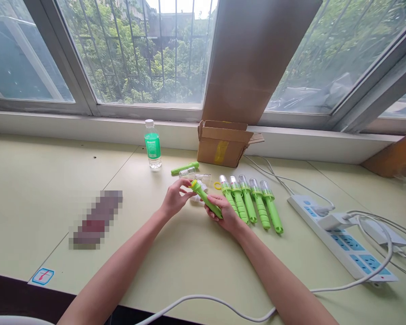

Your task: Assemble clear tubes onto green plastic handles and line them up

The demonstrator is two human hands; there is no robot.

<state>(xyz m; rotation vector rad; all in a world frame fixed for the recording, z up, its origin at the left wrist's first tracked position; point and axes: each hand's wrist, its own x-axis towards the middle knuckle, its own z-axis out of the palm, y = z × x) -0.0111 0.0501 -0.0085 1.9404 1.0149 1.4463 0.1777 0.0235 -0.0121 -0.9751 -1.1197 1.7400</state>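
Note:
My right hand (225, 211) is wrapped round a green flashlight-like handle (204, 195), which tilts up toward the left. At its upper end, the fingers of my left hand (176, 197) pinch a yellow ring (194, 184). Whether the ring is fully seated on the handle is too small to tell. Partly hidden behind my hands are white round parts (196, 198). Clear ribbed caps (203, 178) lie just beyond, close to another green handle (184, 169). A loose yellow ring (217, 185) lies right of the caps. Several assembled green light sticks (253, 198) with clear tops lie in a row beside my right hand.
An open cardboard box (223, 144) stands by the window sill, with a water bottle (153, 145) to its left. At right lies a white power strip (341, 239) with plugs and cables. A white cable (203, 297) crosses the table's front edge. A pixelated object (98, 221) lies at left.

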